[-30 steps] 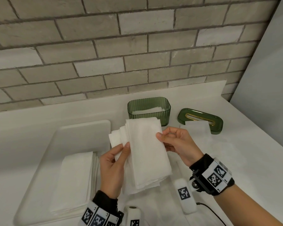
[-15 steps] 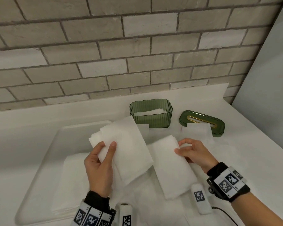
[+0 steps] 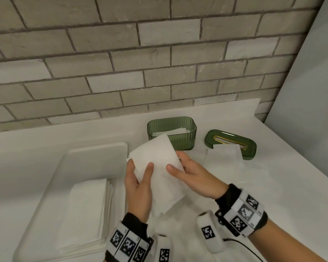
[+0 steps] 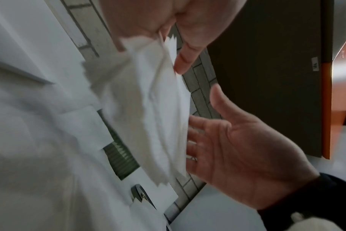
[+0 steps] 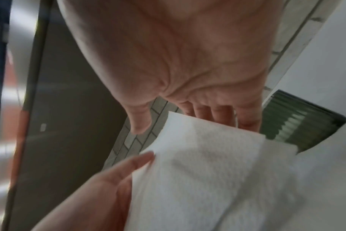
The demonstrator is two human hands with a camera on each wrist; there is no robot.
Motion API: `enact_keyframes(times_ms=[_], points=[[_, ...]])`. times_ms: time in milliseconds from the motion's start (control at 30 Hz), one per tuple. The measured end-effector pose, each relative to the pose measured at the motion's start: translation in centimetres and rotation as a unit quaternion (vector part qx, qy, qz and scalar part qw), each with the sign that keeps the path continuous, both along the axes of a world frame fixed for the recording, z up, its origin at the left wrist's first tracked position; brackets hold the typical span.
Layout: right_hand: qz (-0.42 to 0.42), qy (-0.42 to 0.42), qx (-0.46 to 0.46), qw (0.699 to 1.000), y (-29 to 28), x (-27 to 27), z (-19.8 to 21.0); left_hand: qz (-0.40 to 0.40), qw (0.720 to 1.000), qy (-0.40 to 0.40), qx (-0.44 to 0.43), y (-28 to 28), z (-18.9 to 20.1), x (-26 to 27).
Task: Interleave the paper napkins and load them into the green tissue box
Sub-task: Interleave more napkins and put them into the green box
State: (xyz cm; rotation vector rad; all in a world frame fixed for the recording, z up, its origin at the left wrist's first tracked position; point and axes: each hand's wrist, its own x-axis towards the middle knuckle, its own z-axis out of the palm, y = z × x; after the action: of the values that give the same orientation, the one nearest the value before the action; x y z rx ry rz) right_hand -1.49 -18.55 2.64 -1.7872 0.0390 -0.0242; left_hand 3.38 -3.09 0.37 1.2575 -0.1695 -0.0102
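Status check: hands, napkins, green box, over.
Left hand and right hand both grip the folded napkins. Green tissue box open, partly loaded. Lid off beside it.

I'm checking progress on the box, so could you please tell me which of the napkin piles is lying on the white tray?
The flat stack at the left lies on the tray. The other napkins are held in both hands, inside the green box, or lying loose by the lid.

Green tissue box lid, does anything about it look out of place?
The lid is off, lying on the counter right of the open green tissue box, with a loose napkin overlapping its front edge.
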Motion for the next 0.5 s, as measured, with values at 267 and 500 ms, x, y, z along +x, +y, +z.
enact_keyframes(times_ms=[267, 500], points=[[-0.077, -0.003, 0.006, 0.997, -2.9, -0.4, -0.3, -0.001, 1.0, 0.008, -0.022, 0.7, -0.5, 0.5], [-0.172, -0.061, 0.145, 0.972, -5.1, -1.3, -1.7, -0.112, 0.99, 0.027, 0.081, 0.4, -0.9, 0.8]])
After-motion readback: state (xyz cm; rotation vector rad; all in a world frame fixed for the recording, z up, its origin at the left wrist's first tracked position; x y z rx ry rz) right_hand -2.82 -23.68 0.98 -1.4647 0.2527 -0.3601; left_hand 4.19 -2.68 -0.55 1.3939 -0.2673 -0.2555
